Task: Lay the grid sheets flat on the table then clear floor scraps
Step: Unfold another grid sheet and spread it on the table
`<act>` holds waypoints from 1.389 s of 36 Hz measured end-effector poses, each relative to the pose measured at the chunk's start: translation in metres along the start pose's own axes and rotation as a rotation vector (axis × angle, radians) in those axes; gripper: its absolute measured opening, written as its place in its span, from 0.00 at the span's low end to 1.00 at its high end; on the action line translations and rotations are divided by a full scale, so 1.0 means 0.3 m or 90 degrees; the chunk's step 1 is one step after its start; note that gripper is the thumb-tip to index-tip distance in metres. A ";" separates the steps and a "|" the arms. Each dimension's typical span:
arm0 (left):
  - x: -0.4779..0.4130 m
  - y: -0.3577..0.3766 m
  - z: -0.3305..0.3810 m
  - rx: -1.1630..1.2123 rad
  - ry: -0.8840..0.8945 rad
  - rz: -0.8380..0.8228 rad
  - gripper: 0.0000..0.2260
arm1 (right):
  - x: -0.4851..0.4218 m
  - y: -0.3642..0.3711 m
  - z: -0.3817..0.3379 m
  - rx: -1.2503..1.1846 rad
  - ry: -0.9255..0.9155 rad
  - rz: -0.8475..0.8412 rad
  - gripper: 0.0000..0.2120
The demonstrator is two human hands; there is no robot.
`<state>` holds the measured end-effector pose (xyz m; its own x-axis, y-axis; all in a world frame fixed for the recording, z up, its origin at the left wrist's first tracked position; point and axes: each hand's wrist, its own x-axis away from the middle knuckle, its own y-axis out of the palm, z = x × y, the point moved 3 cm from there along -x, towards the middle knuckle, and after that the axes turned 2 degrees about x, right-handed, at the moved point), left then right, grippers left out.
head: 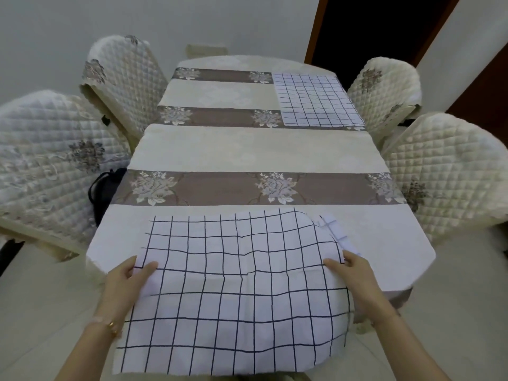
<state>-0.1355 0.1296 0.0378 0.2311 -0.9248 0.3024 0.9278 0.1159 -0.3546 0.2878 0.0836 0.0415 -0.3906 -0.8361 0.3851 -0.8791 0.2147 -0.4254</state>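
A large white grid sheet (236, 276) with dark lines lies half on the near end of the table (247, 155), its lower half hanging over the front edge. My left hand (129, 279) pinches its left edge, thumb on top. My right hand (354, 276) pinches its right edge the same way. The sheet is rippled in the middle, and a folded corner (335, 229) shows a second layer at the upper right. A smaller grid sheet (316, 99) lies flat at the table's far right corner.
The table wears a cream cloth with brown floral bands. Quilted chairs stand on both sides: two on the left (55, 160) and two on the right (445, 171). A dark bag (103, 188) sits on the near left chair. A dark doorway (371, 26) is behind.
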 end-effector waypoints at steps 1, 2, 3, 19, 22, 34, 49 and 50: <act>0.013 0.002 0.041 -0.013 0.036 0.019 0.13 | 0.011 -0.007 -0.009 -0.001 -0.004 0.014 0.12; 0.015 0.003 0.071 -0.022 0.076 0.027 0.14 | 0.019 -0.017 -0.017 -0.006 -0.012 0.032 0.14; 0.014 0.005 0.100 -0.016 0.103 0.030 0.14 | 0.029 -0.027 -0.024 -0.015 -0.017 0.045 0.14; 0.127 0.377 0.434 0.048 0.224 -0.194 0.06 | 0.423 -0.459 0.171 -0.301 0.036 0.373 0.08; 0.239 0.509 0.474 0.052 0.264 -0.268 0.06 | 0.519 -0.521 0.290 -0.328 0.073 0.417 0.10; 0.699 1.091 0.361 -0.055 0.250 -0.500 0.11 | 0.872 -0.763 0.839 -0.448 0.204 0.515 0.07; 1.061 1.727 0.481 -0.095 0.381 -0.589 0.06 | 1.001 -1.320 1.140 -0.434 0.245 0.646 0.06; 1.066 1.767 0.509 -0.085 0.389 -0.591 0.05 | 0.991 -1.369 1.140 -0.433 0.242 0.658 0.06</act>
<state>0.4751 -0.0492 0.0817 -0.7508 -0.6600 0.0270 0.6188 -0.7171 -0.3206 0.6262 -0.4258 0.0506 -0.9221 0.0420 0.3846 -0.0422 0.9772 -0.2079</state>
